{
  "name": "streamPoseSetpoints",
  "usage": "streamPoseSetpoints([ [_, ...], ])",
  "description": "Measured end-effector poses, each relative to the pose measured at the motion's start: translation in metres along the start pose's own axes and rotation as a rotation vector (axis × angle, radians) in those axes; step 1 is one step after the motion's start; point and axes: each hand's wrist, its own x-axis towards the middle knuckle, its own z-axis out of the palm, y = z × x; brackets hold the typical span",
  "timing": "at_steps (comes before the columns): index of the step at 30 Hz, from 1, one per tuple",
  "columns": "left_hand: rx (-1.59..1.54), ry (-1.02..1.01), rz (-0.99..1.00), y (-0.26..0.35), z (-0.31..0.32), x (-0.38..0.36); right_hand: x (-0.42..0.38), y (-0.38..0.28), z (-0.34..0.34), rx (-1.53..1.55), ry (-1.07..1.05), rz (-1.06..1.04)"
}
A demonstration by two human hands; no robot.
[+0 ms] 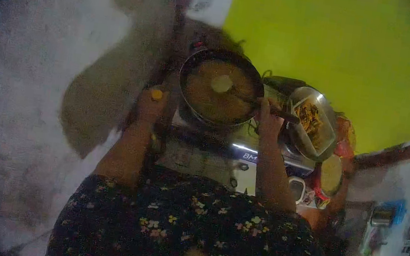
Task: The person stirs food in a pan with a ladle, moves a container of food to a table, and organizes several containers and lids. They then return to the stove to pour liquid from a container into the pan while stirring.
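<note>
A deep dark pan (186,103) with brownish contents sits on the stove (284,162). A pale round patch (221,84) shows near the middle of the contents. My right hand (269,117) is closed around the dark handle of a long cooking utensil (290,117) at the pan's right rim. The utensil's far end reaches into the pan, and its head is hard to make out. Left of the pan, my left hand (150,107) is closed, with a small orange round thing (156,94) at its top.
Right of the pan stands a steel bowl (333,120) with browned food pieces inside. A round yellowish lid or container (332,174) and a white-rimmed cup (296,189) are nearer on the right. A yellow-green wall (342,48) rises behind; a grey wall (37,94) is at left.
</note>
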Motion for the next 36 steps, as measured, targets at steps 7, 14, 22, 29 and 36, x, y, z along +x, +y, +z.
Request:
streamPoseSetpoints([
  [7, -0.090, 0.046, 0.123, -0.010, 0.004, 0.000, -0.004, 0.035, -0.007, -0.054, -0.002, -0.003],
  [14, -0.035, 0.035, 0.063, -0.032, 0.018, 0.007, -0.007, 0.053, -0.008, 0.055, 0.083, 0.094],
  [22, 0.057, 0.071, 0.077, -0.040, 0.023, 0.012, -0.011, 0.059, -0.003, 0.053, 0.121, -0.020],
  [29, 0.005, 0.047, 0.068, -0.029, 0.016, 0.011, -0.020, 0.023, 0.003, 0.117, 0.056, -0.021],
  [36, -0.013, 0.015, 0.121, 0.007, -0.010, 0.000, -0.024, 0.005, 0.027, 0.035, 0.095, -0.117],
])
